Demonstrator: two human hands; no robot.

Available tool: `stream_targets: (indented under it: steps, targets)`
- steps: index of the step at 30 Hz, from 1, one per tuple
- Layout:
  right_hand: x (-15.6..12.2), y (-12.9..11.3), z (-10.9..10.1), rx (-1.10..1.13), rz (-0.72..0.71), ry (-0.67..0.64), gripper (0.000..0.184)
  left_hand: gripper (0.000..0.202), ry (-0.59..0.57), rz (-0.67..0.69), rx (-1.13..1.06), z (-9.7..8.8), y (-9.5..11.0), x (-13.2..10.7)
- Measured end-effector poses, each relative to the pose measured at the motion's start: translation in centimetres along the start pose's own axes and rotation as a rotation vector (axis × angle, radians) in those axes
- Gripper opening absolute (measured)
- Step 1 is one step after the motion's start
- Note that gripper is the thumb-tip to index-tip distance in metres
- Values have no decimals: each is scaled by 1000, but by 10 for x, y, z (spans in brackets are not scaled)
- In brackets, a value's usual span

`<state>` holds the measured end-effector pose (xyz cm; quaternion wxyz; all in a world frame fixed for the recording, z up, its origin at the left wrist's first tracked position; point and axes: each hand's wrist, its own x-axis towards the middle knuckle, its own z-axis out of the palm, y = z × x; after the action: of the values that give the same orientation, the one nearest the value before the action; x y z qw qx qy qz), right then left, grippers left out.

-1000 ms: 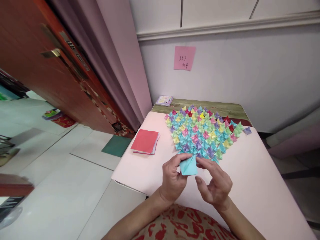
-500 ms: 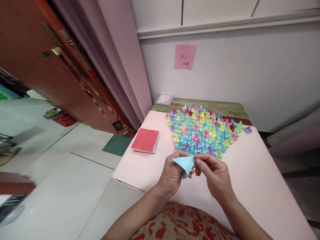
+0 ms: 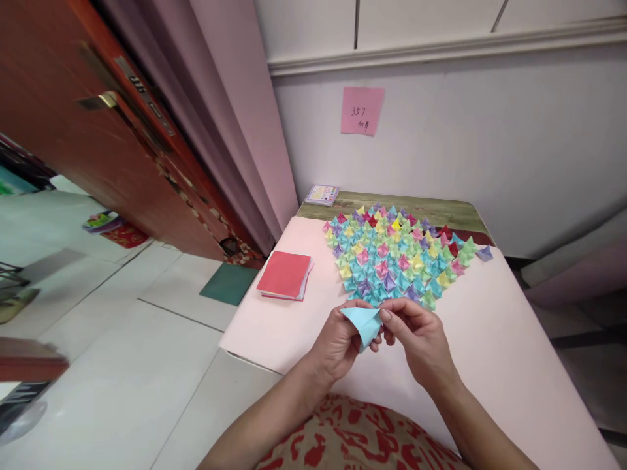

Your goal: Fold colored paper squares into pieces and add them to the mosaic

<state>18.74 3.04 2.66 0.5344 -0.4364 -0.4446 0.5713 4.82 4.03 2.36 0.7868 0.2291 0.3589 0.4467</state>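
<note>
A light blue sheet of folded paper (image 3: 365, 324) is held between both hands, above the near part of the pink-covered table (image 3: 494, 346). My left hand (image 3: 337, 343) is closed on its left side, with some fingers hidden behind the paper. At the right edge, my right hand (image 3: 418, 336) pinches the paper between thumb and fingers. Just beyond my hands, many small folded paper pieces (image 3: 392, 254) in blue, green, yellow, pink and purple stand packed together. One purple folded piece (image 3: 484, 253) sits apart at their right end.
To the left lies a red-topped stack of square paper (image 3: 284, 274). A stack of printed cards (image 3: 322, 194) rests at the table's back left corner. A pink note (image 3: 362, 111) is stuck on the wall behind. The brown door (image 3: 122, 143) stands left, beside a purple curtain (image 3: 235, 98).
The light blue paper has tilted slightly and shifted a little right in my hands. Both hands keep their hold, and the things on the table stay put.
</note>
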Motion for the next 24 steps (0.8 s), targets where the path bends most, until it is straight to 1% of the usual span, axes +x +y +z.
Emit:
stream_targets:
  steps: [2,4,7,9,10,11,13,15,16,18,20,21,22,24]
  targets:
    - [0,0,1,53,53,-39,17,27,-4,0,18,0,0,0]
    - [0,0,0,77,86,-51,18,27,-4,-8,29,0,-1,-1]
    - [-1,2,-4,56,77,-25,20,25,28,-6,70,1,0,-1]
    - [0,3,-7,26,52,24,23,21,84,65,158,0,0,-1]
    - [1,3,-8,13,46,54,25,17,118,141,233,-1,1,-1]
    - [2,3,-8,5,50,79,28,14,152,244,337,-3,1,-1]
    - [3,3,-8,2,86,92,33,11,217,508,620,-7,3,-1]
    - [4,4,-5,9,131,57,36,20,257,778,914,-11,4,-1]
    - [4,5,-2,11,142,39,36,23,265,893,1031,-13,5,-1]
    - [1,8,3,6,127,32,35,25,263,1063,1178,-16,5,-1]
    - [-4,13,7,-31,40,88,30,24,259,1141,1220,-17,5,0]
    - [-7,16,7,-75,-42,132,28,24,265,1140,1206,-18,4,0]
    - [-10,20,7,-142,-151,177,26,22,272,1114,1170,-18,4,1]
    - [-15,27,6,-349,-425,226,32,20,274,1010,1053,-16,4,1]
